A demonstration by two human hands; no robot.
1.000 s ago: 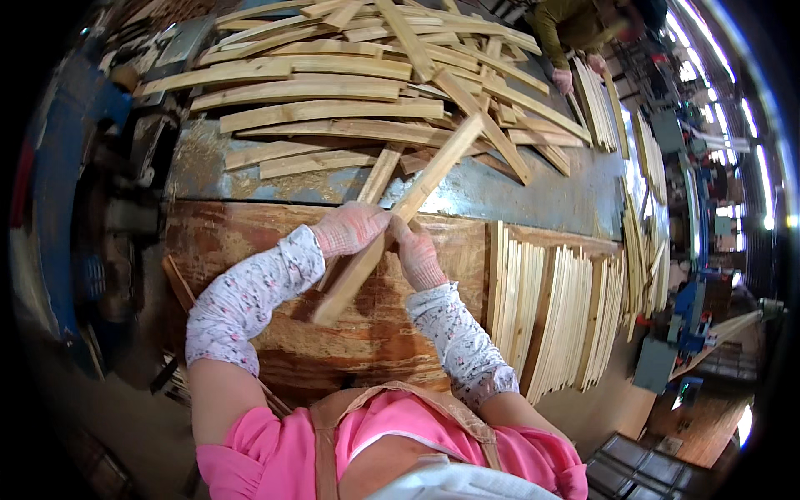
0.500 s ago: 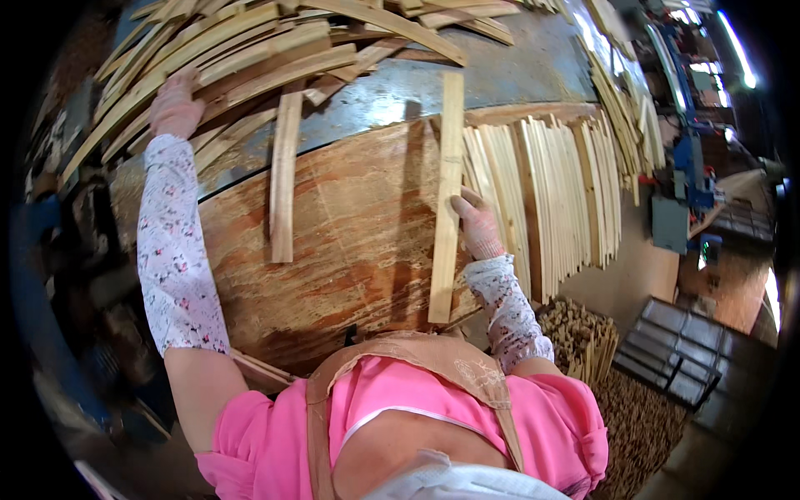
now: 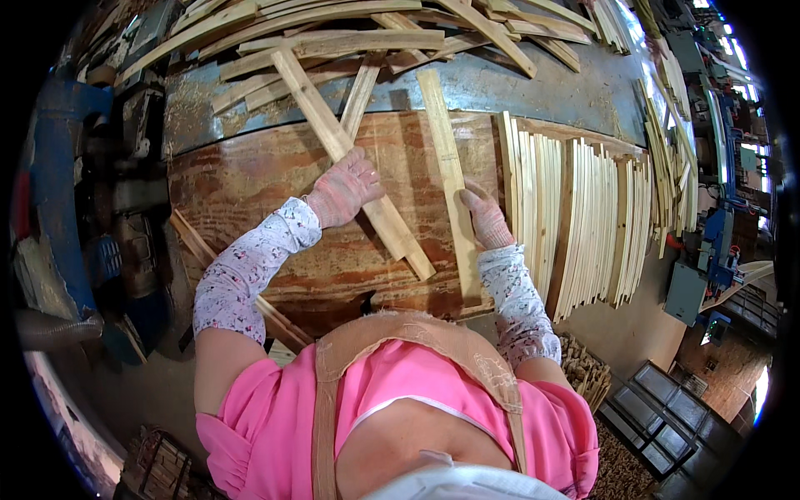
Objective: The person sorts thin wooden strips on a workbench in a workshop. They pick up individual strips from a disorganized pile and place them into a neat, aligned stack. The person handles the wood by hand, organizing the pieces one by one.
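My left hand, in a pinkish knit glove, is closed over a pale wooden strip that lies slanted across the board. Beneath that strip another wooden strip crosses it, its far end reaching the pile. My right hand, gloved alike, grips a second pale strip by its right edge, thumb on top. That strip runs almost straight away from me, its near end by my apron. Both strips are over a reddish-brown plywood board.
A loose pile of wooden strips covers the far side of the metal table. To the right, strips stand in a neat row. Blue machinery is at the left. A dark metal rack and bundled wood offcuts are lower right.
My left hand has come back from the pile toward me and now has a strip slanted over the board. My right hand still holds its strip, which has tilted slightly.
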